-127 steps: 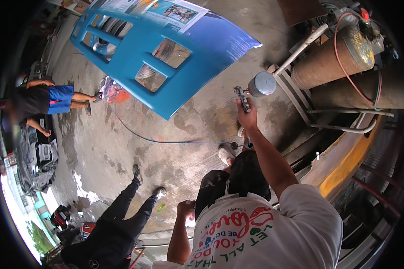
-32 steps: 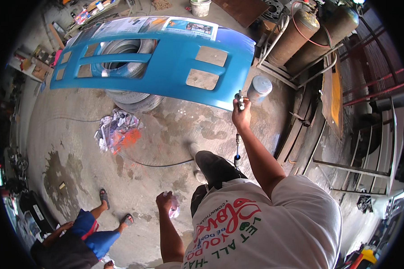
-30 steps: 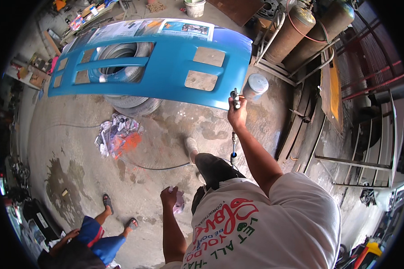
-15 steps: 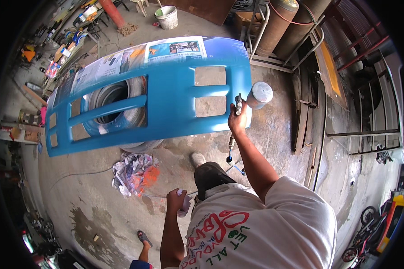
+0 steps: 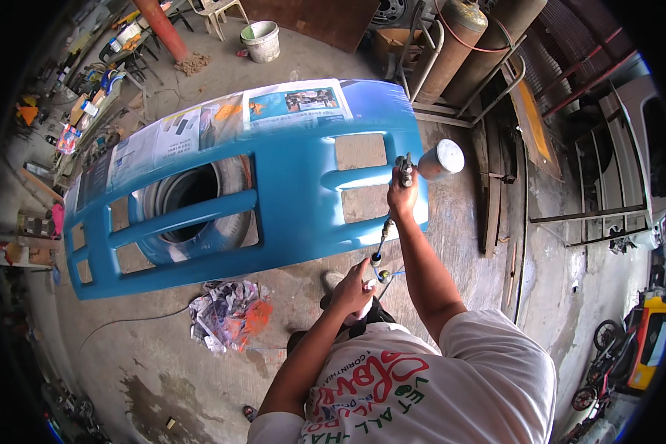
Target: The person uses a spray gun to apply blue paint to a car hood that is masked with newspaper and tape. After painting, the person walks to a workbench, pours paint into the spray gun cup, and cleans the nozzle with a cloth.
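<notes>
My right hand [image 5: 402, 198] is wrapped round a spray gun [image 5: 405, 170] with a pale round cup [image 5: 447, 157] on its right side. The gun is at the right end of a large blue vehicle panel [image 5: 291, 200] with rectangular openings. From its lower end an air hose [image 5: 377, 257] hangs down. Close to that hose, left of my right forearm, my left hand [image 5: 350, 293] is closed on a crumpled whitish cloth [image 5: 368, 286], partly hidden by the fingers. Sheets of newspaper [image 5: 177, 138] cover the panel's far edge.
A tyre [image 5: 233, 231] shows through the panel's left openings. Crumpled, paint-stained paper [image 5: 224, 314] lies on the concrete floor. Gas cylinders [image 5: 451, 48] stand in a metal rack at the far right, and a white bucket [image 5: 261, 42] is at the back. Long boards [image 5: 493, 200] lie to the right.
My left hand, with the cloth, has come up and right toward the air hose. The view has shifted; my right hand still grips the spray gun by the panel's right end.
</notes>
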The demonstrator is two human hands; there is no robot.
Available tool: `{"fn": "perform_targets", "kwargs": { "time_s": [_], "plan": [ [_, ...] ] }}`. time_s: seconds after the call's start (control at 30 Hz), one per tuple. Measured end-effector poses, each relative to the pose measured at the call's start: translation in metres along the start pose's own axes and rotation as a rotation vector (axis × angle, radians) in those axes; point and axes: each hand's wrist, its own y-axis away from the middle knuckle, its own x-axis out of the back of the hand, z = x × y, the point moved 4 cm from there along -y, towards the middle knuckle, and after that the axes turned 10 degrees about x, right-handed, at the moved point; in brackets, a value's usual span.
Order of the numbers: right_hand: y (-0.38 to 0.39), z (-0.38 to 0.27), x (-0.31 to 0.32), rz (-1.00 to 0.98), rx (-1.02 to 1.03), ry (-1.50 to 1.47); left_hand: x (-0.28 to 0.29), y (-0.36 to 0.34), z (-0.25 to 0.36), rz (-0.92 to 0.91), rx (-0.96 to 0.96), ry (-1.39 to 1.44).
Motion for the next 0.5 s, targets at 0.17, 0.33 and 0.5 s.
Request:
{"fn": "perform_targets", "kwargs": {
  "time_s": [0.17, 0.33, 0.5],
  "plan": [
    [0.038, -0.027, -0.050, -0.182, -0.193, -0.066, 0.037, 0.020, -0.032, 0.081, 0.129, 0.039],
    [0.104, -0.094, -0.121, -0.265, -0.126, -0.263, 0.080, 0.047, -0.066, -0.088, 0.181, 0.220],
    [0.173, -0.172, -0.175, -0.385, -0.211, -0.229, 0.130, 0.093, -0.115, -0.303, 0.330, 0.588]
  ]
}}
